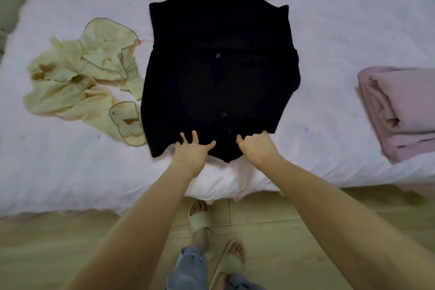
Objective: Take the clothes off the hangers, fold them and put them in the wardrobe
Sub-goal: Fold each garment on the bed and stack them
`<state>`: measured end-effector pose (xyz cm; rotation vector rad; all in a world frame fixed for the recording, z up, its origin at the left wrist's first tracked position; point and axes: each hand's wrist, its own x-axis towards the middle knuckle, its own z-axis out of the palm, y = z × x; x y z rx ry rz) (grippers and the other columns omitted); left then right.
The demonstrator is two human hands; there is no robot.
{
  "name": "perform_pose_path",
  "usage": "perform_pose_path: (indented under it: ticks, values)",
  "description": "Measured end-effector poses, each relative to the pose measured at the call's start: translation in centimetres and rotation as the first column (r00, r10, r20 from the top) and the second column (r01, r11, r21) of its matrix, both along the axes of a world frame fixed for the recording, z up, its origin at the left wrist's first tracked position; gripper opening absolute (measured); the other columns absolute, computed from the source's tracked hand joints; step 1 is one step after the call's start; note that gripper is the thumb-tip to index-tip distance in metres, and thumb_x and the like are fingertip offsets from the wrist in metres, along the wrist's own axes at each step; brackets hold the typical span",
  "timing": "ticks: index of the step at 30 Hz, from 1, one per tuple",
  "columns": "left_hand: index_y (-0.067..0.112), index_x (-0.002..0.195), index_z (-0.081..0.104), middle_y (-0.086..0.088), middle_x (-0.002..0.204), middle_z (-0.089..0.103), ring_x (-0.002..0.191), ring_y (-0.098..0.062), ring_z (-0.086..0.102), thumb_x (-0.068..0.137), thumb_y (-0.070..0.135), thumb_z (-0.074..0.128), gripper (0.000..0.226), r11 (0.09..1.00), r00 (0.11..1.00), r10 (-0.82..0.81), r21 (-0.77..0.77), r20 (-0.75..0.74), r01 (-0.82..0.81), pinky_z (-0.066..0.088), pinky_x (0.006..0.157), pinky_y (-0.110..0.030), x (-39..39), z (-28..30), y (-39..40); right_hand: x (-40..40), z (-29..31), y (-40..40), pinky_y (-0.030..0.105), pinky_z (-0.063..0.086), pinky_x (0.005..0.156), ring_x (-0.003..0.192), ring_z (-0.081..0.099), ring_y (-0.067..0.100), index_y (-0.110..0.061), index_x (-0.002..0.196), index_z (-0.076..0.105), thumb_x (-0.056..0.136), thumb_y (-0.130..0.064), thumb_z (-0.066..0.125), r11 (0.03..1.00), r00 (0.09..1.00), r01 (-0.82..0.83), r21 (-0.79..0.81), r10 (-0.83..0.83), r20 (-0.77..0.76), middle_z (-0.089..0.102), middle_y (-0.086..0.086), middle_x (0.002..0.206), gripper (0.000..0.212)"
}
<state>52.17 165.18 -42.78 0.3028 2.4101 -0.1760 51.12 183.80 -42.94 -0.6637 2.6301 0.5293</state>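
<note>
The black top (pixel 220 73) is spread flat mid-bed (pixel 329 42), ready for folding; its near hem is pressed by the left hand (pixel 193 150), fingers splayed, and pinched by the right hand (pixel 256 148), likely for lifting.

Bed (pixel 329 37), white sheet, rumpled at the near edge. Folded pink blanket (pixel 400 110) on it, well right of the right grip. Pale wood-look floor (pixel 294 214) below both grips. Beige slippers (pixel 200 219), blue jeans cuffs (pixel 190 268).
</note>
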Motion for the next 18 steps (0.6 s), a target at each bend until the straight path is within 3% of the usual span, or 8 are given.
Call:
perform_pose_path:
  ticks: [3,6,10,13,16,18]
  values:
    - [0.045,0.151,0.006,-0.022,0.159,0.001,0.141,-0.054,0.006,0.105,0.020,0.028,0.056,1.000,0.999,-0.014,-0.025,0.049,0.016,0.021,0.113,-0.057,1.5,4.5,0.4,1.9,3.2,0.2,0.034,0.035,0.067,0.088,0.063,0.027,-0.010,0.127,0.051,0.091,0.002,0.043,0.998,0.998,0.039,-0.045,-0.037,0.057,0.067,0.006,0.099,0.039]
    - [0.047,0.150,0.009,-0.020,0.159,0.007,0.140,-0.052,0.013,0.104,0.021,0.028,0.056,0.998,0.995,-0.033,-0.044,0.097,0.037,0.022,0.112,-0.058,4.2,9.4,1.0,4.4,7.3,0.5,0.034,0.039,0.066,0.094,0.063,0.026,-0.012,0.117,0.060,0.092,0.000,0.042,0.995,0.989,0.074,-0.062,-0.065,0.135,0.066,0.007,0.103,0.032]
    - [0.048,0.149,0.014,-0.017,0.159,0.010,0.141,-0.046,0.020,0.103,0.019,0.031,0.058,0.997,0.979,-0.022,-0.071,0.203,0.037,0.021,0.111,-0.058,7.8,14.3,2.1,7.4,11.8,0.6,0.039,0.050,0.081,0.109,0.059,0.030,-0.014,0.124,0.058,0.091,0.002,0.043,0.989,0.935,0.143,-0.028,-0.126,0.332,0.061,0.009,0.120,0.040]
    - [0.046,0.149,0.019,-0.016,0.155,0.023,0.138,-0.044,0.025,0.103,0.021,0.032,0.055,0.998,0.979,-0.031,-0.051,0.202,0.042,0.023,0.111,-0.058,9.0,17.4,2.7,8.6,14.3,1.0,0.046,0.050,0.092,0.112,0.057,0.031,-0.014,0.130,0.055,0.090,0.004,0.045,0.986,0.906,0.165,-0.026,-0.141,0.398,0.058,0.011,0.124,0.045]
    - [0.041,0.151,0.020,-0.017,0.152,0.027,0.138,-0.044,0.025,0.104,0.021,0.028,0.051,1.000,0.993,-0.002,-0.004,0.117,0.002,0.024,0.111,-0.058,7.7,19.5,2.5,7.9,16.4,1.5,0.040,0.052,0.084,0.103,0.059,0.028,-0.014,0.125,0.057,0.090,0.005,0.045,0.972,0.907,0.227,-0.068,-0.185,0.378,0.060,0.009,0.116,0.042]
    - [0.039,0.151,0.020,-0.018,0.153,0.024,0.139,-0.047,0.021,0.105,0.024,0.026,0.048,0.999,0.997,0.044,0.019,0.067,-0.045,0.023,0.111,-0.058,5.3,20.3,2.5,6.0,17.8,1.9,0.035,0.047,0.071,0.085,0.058,0.025,-0.013,0.112,0.060,0.089,0.006,0.043,0.956,0.917,0.269,-0.120,-0.215,0.336,0.059,0.007,0.098,0.034]
